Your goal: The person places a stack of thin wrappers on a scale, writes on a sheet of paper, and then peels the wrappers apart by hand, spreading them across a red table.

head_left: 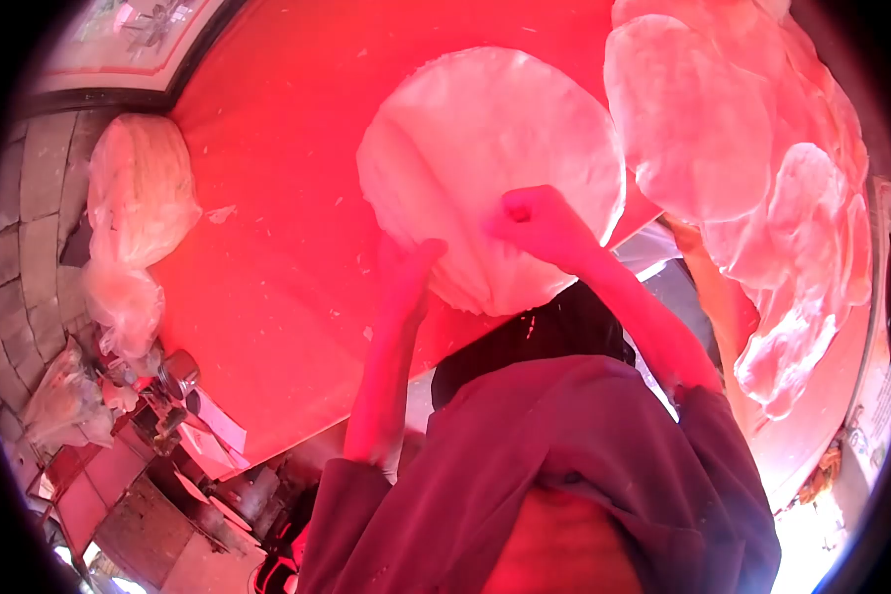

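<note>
A large, thin, round flatbread (505, 119) lies over the red tabletop in front of me, with a crease running down its left part. My left hand (409, 265) is at its lower left edge, thumb on the near side, the other fingers partly hidden by the edge. Over the lower middle of the flatbread, my right hand (544, 228) is closed with curled fingers; whatever is in them is hidden. To the right, a spread pile of similar flatbreads (693, 119) overlaps in layers.
Clear plastic wraps a stack of flatbreads (141, 188) at the left table edge. A framed picture (119, 49) stands at the upper left. Boxes and clutter (158, 445) crowd the lower left beside a tiled floor (40, 257). Strong red light tints the red tabletop (277, 317).
</note>
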The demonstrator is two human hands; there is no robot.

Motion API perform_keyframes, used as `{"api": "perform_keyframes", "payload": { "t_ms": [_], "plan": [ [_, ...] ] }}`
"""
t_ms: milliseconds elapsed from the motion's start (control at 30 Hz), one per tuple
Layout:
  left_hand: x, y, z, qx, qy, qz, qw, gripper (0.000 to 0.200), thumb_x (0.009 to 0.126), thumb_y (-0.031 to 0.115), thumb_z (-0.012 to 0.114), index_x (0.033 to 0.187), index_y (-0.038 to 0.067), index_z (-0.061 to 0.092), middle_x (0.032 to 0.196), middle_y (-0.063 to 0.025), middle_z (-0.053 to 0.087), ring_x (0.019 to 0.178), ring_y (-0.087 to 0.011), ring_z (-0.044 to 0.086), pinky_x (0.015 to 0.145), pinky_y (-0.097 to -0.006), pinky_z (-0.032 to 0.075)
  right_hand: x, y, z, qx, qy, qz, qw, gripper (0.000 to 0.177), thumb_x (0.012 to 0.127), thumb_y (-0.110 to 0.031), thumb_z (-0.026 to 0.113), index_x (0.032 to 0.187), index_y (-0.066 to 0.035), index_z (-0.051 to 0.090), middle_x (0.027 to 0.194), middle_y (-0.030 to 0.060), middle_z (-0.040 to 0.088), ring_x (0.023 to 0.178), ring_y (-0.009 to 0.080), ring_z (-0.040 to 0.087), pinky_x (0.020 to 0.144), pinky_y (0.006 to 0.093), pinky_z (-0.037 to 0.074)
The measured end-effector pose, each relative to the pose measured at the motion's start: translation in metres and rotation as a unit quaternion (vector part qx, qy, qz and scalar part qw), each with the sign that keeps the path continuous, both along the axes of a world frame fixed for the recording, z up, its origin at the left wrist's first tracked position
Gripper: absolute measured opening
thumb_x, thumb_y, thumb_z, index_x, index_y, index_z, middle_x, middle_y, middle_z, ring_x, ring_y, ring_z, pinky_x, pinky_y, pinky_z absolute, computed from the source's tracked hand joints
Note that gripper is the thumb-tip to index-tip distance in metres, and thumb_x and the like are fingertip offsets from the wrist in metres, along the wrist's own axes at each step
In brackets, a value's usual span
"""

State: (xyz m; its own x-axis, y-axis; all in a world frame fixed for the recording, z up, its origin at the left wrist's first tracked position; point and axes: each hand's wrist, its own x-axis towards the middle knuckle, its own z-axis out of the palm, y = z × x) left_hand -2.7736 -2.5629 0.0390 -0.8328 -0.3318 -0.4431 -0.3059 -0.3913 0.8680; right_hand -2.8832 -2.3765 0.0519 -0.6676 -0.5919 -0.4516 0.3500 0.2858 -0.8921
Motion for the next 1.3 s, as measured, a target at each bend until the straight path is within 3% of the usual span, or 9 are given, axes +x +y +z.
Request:
{"api": "perform_keyframes", "payload": {
  "t_ms": [500, 567, 767, 900, 1033, 1100, 1200, 1267, 1300],
  "plan": [
    [-0.002, 0.001, 0.018, 0.080, 0.001, -0.019, 0.997, 0.064, 0.084, 0.006, 0.068, 0.140, 0.003, 0.037, 0.130, -0.0102, 0.052, 0.121, -0.0226, 0.051, 0.100, -0.0361, 0.043, 0.010, -0.010, -0.008, -0.081, -0.170, -0.025, 0.982, 0.023, 0.087, -0.019, 0.070, 0.073, -0.001, 0.065, 0.065, -0.0003, 0.059, 0.062, 0.0086, 0.056, 0.058, 0.0240, 0.045],
    [0.001, 0.000, 0.012, -0.032, -0.059, -0.064, 0.996, 0.054, 0.085, 0.009, 0.071, 0.132, 0.002, 0.046, 0.121, -0.0068, 0.057, 0.112, -0.0163, 0.055, 0.090, -0.0324, 0.048, 0.014, -0.012, -0.006, -0.087, -0.134, -0.003, 0.987, 0.021, 0.088, -0.019, 0.069, 0.077, -0.001, 0.067, 0.067, 0.0004, 0.061, 0.062, 0.0090, 0.058, 0.058, 0.0243, 0.046],
    [0.003, 0.004, 0.000, 0.016, -0.007, 0.024, 1.000, 0.064, 0.081, 0.011, 0.075, 0.136, 0.001, 0.043, 0.124, -0.0084, 0.054, 0.114, -0.0185, 0.053, 0.091, -0.0327, 0.047, 0.000, 0.006, -0.007, -0.059, -0.014, -0.006, 0.998, 0.019, 0.090, -0.018, 0.066, 0.082, -0.001, 0.067, 0.067, 0.0013, 0.061, 0.062, 0.0079, 0.057, 0.057, 0.0235, 0.045],
    [0.006, 0.003, -0.004, 0.021, -0.014, 0.042, 0.999, 0.068, 0.080, 0.010, 0.075, 0.138, 0.000, 0.040, 0.128, -0.0100, 0.052, 0.118, -0.0207, 0.051, 0.095, -0.0347, 0.046, -0.002, 0.019, -0.013, -0.021, -0.034, -0.064, 0.997, 0.020, 0.089, -0.019, 0.064, 0.086, 0.001, 0.065, 0.070, 0.0057, 0.061, 0.070, 0.0115, 0.060, 0.060, 0.0268, 0.047],
    [0.005, 0.005, 0.000, -0.050, -0.104, -0.010, 0.993, 0.065, 0.082, 0.009, 0.072, 0.138, -0.001, 0.040, 0.131, -0.0115, 0.051, 0.120, -0.0220, 0.050, 0.098, -0.0357, 0.044, 0.030, -0.030, 0.010, 0.163, 0.330, 0.090, 0.925, 0.020, 0.086, -0.021, 0.062, 0.088, -0.001, 0.061, 0.076, 0.0192, 0.063, 0.070, 0.0290, 0.060, 0.066, 0.0348, 0.049],
    [0.017, -0.003, -0.016, -0.018, -0.093, 0.005, 0.995, 0.061, 0.083, 0.008, 0.070, 0.136, -0.001, 0.042, 0.129, -0.0118, 0.053, 0.118, -0.0221, 0.052, 0.098, -0.0352, 0.045, 0.022, -0.032, 0.010, 0.158, 0.202, 0.033, 0.966, 0.025, 0.083, -0.024, 0.069, 0.092, -0.001, 0.064, 0.081, 0.0111, 0.064, 0.081, 0.0165, 0.062, 0.069, 0.0341, 0.050],
    [0.032, -0.018, -0.034, 0.033, -0.082, 0.039, 0.995, 0.054, 0.084, 0.007, 0.067, 0.134, -0.001, 0.046, 0.127, -0.0123, 0.055, 0.116, -0.0221, 0.054, 0.098, -0.0345, 0.045, -0.012, -0.007, -0.005, 0.111, 0.119, 0.046, 0.986, 0.021, 0.085, -0.021, 0.067, 0.092, -0.001, 0.065, 0.089, 0.0110, 0.067, 0.082, 0.0185, 0.065, 0.072, 0.0344, 0.051],
    [0.033, -0.027, -0.031, 0.043, -0.069, 0.044, 0.996, 0.052, 0.085, 0.006, 0.066, 0.133, 0.000, 0.047, 0.127, -0.0124, 0.055, 0.116, -0.0221, 0.055, 0.098, -0.0343, 0.045, -0.037, 0.020, 0.000, -0.062, 0.112, -0.027, 0.991, 0.019, 0.087, -0.013, 0.061, 0.101, -0.002, 0.066, 0.084, 0.0113, 0.067, 0.087, 0.0253, 0.064, 0.078, 0.0314, 0.050],
    [0.034, -0.030, -0.021, 0.076, -0.033, 0.050, 0.995, 0.054, 0.084, 0.003, 0.063, 0.134, -0.001, 0.044, 0.126, -0.0127, 0.056, 0.116, -0.0228, 0.055, 0.098, -0.0351, 0.046, -0.048, 0.038, -0.017, -0.166, -0.041, -0.203, 0.964, 0.022, 0.089, -0.012, 0.059, 0.106, 0.000, 0.067, 0.088, 0.0061, 0.068, 0.095, 0.0179, 0.063, 0.084, 0.0296, 0.050]
  ]
}}
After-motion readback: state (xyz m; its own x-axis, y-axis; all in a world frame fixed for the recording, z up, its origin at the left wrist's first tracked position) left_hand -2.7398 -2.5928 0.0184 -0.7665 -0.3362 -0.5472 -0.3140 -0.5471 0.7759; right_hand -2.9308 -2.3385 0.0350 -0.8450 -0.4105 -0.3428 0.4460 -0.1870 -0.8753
